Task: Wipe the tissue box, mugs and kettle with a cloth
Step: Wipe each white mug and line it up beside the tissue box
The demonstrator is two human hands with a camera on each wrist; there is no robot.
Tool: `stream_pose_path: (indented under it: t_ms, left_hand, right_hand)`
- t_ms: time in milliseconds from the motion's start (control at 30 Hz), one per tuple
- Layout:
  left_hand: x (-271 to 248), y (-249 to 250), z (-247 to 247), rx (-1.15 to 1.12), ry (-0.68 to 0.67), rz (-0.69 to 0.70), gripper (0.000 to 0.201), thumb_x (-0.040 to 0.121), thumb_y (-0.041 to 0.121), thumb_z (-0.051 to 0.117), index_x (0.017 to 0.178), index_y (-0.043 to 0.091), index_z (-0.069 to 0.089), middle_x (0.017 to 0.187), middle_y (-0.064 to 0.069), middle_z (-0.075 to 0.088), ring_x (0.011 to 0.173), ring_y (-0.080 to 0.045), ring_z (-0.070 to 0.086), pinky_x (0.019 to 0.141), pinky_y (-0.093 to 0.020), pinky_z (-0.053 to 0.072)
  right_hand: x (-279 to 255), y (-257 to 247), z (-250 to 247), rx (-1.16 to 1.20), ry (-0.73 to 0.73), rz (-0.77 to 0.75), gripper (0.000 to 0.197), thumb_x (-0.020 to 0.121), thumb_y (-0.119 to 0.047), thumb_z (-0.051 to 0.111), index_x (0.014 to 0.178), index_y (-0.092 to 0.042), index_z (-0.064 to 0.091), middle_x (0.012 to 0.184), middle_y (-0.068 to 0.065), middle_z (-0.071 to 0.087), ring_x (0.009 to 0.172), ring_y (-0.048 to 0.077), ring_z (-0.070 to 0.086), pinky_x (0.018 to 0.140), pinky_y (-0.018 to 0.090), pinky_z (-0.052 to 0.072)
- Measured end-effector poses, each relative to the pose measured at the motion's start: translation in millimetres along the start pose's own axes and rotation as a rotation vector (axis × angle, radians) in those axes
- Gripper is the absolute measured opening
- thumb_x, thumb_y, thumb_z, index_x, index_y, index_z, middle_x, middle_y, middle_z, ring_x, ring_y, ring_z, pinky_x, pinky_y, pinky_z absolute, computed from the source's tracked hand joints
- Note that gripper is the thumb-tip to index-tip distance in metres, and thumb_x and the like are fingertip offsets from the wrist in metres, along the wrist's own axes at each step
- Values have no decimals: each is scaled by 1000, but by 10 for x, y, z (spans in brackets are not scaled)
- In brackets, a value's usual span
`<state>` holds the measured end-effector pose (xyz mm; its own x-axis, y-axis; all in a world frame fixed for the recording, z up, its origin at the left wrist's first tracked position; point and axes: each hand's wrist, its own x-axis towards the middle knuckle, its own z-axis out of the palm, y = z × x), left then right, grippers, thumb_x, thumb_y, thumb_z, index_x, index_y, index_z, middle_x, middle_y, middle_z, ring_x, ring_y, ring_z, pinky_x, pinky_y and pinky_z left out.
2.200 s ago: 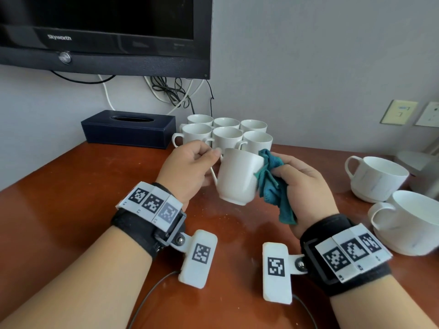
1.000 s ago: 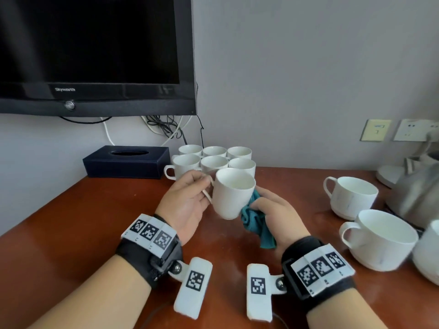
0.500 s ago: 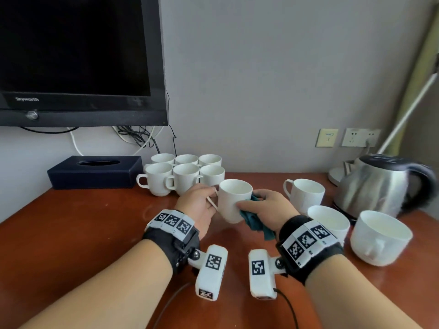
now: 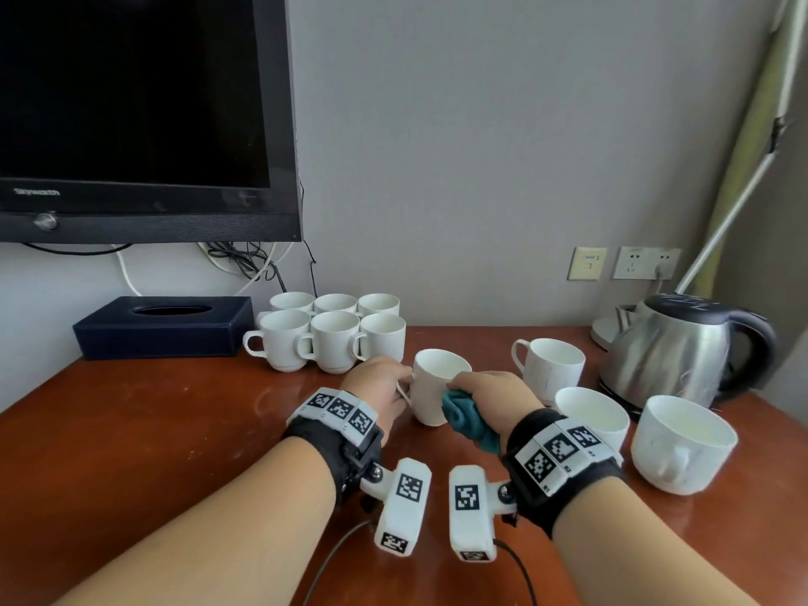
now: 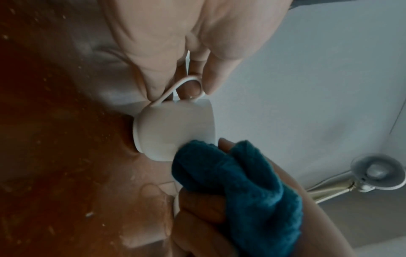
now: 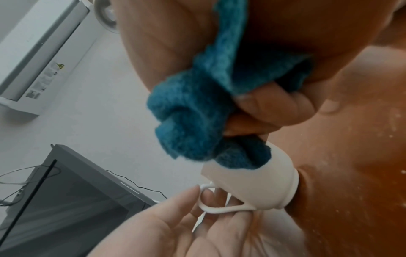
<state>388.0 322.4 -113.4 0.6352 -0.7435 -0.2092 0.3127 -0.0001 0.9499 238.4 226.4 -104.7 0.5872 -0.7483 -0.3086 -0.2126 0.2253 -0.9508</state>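
Glossy reddish-brown wooden desk (image 4: 131, 430), dusty specks showing in the wrist views. Smooth white ceramic mug (image 4: 430, 387), cylindrical with a narrow flared foot, foot resting on the desk near the middle. Thin loop handle pinched by the left hand (image 4: 378, 389), fingers (image 5: 216, 69) curled through and around it. Fuzzy teal cloth (image 4: 463, 419), bunched into thick folds, gripped in the right hand (image 4: 492, 393) and pressed against the mug's side, fingers (image 6: 270, 106) clenched round the wad. Behind, six matching white mugs (image 4: 332, 338) in two tight rows, just beside a dark navy rectangular tissue box (image 4: 161, 328) with an oval slot, against the wall. To the right, one more white mug (image 4: 548, 369) and two wider, rounder white cups (image 4: 682, 443). Beyond them, brushed-steel kettle (image 4: 669, 356), dented sheen, black lid and curved black handle. Black flat television (image 4: 131, 115) on the grey wall above the box.
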Motion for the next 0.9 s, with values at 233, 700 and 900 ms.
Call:
stream_pose_path:
  t_ms: [233, 700, 900]
  left_hand:
    - [168, -6, -39, 630, 2, 95, 13, 88, 38, 70, 81, 27, 71, 92, -10, 77, 90, -35, 77, 85, -52, 64]
    - [505, 304, 216, 1321, -44, 407, 17, 98, 23, 57, 107, 22, 71, 100, -2, 72, 95, -26, 70, 87, -38, 58]
    - [589, 427, 233, 1409, -100, 411, 24, 100, 23, 53, 117, 21, 71, 109, -5, 72, 100, -28, 68, 89, -37, 56]
  right_hand:
    - [144, -56, 32, -145, 59, -63, 17, 90, -23, 64, 96, -8, 69, 73, 16, 65, 61, 27, 58, 53, 25, 40]
    - [661, -154, 182, -157, 100, -44, 46, 75, -32, 68, 118, -15, 65, 88, 18, 75, 63, 29, 64, 51, 29, 45]
    - [848, -216, 160, -149, 98, -43, 36, 80, -27, 67, 114, -15, 66, 78, 20, 71, 60, 29, 62, 58, 33, 46]
